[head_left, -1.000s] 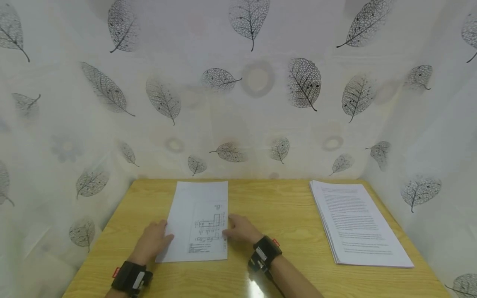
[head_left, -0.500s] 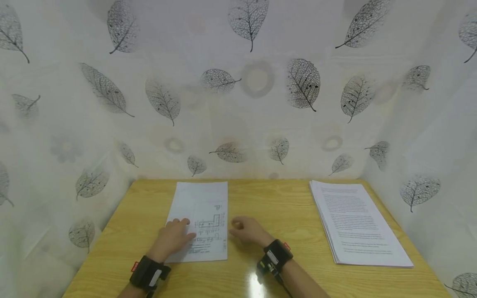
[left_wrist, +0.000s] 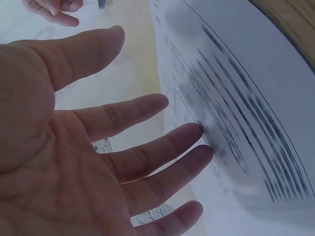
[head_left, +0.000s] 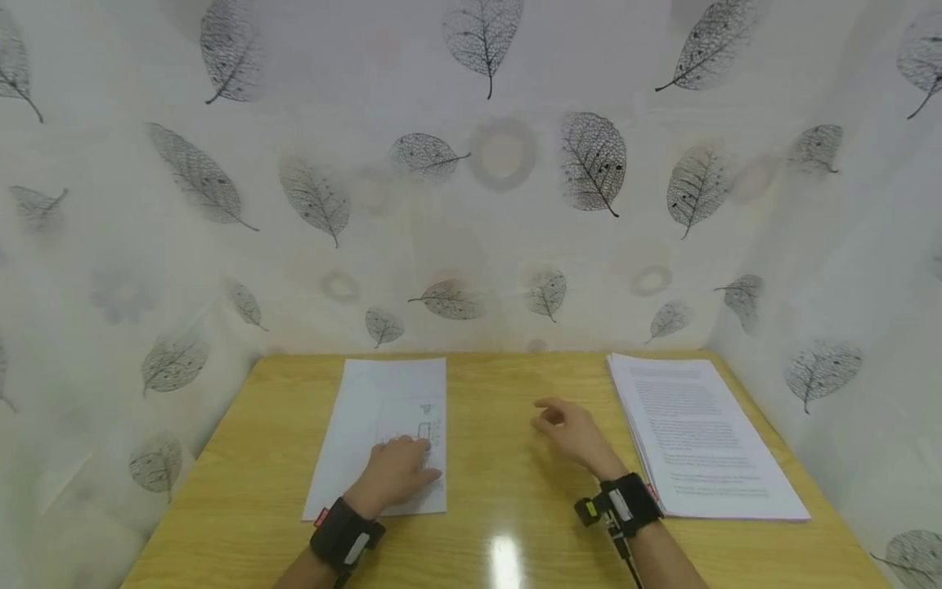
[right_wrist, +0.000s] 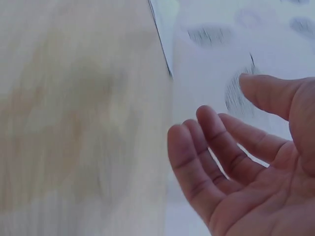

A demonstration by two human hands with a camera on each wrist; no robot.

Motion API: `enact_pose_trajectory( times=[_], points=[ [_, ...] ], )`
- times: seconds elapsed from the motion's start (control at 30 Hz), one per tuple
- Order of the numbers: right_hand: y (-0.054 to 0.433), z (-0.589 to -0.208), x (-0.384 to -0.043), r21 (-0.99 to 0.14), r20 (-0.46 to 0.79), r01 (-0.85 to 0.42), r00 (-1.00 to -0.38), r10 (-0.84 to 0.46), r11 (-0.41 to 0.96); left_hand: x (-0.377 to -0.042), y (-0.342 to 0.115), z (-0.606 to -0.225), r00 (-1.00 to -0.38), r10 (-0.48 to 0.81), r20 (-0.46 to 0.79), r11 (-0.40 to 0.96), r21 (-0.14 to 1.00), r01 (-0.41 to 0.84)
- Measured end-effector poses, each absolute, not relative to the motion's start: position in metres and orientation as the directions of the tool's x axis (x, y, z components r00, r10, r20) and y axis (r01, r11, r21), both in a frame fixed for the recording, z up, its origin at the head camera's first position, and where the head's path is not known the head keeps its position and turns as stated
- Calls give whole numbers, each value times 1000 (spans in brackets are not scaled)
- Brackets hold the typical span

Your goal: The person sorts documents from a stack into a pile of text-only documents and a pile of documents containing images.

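Note:
White paper (head_left: 361, 433) with a printed line drawing lies on the left half of the wooden table. Over its lower right part is my left hand (head_left: 397, 474), covering much of the drawing. In the left wrist view its fingers (left_wrist: 167, 147) are spread and fairly straight, close to the printed sheet (left_wrist: 246, 113); whether they touch it is hard to tell. My right hand (head_left: 574, 433) is above the table, left of a stack of printed sheets (head_left: 699, 433). The right wrist view shows its fingers (right_wrist: 184, 157) loosely bent, with nothing held.
The wooden table (head_left: 508, 474) has bare wood between the paper and the stack. A pale curtain (head_left: 471, 204) with a dark leaf print surrounds the table at the back and sides. Each wrist wears a black camera band (head_left: 342, 536).
My right hand has let go of the paper's right edge and moved right toward the stack. My left hand has moved from the left edge to over the drawing. The paper stays in place.

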State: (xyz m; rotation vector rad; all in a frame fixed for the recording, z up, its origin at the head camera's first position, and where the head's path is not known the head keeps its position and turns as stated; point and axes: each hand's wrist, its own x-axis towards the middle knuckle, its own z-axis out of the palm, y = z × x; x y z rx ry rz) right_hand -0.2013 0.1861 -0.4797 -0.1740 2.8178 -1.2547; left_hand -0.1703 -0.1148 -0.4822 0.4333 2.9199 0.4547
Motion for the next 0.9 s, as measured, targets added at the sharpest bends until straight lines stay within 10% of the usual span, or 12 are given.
enact_pose_trajectory(
  times=[0.4, 0.9],
  points=[
    [281, -468, -205, -377, -137, 157, -984, 112, 913, -172, -63, -484, -889, 456, -38, 842, 344, 416],
    [327, -478, -202, -405, -204, 141, -977, 61, 903, -182, 2, -493, -844, 534, 50, 768, 389, 509]
  ],
)
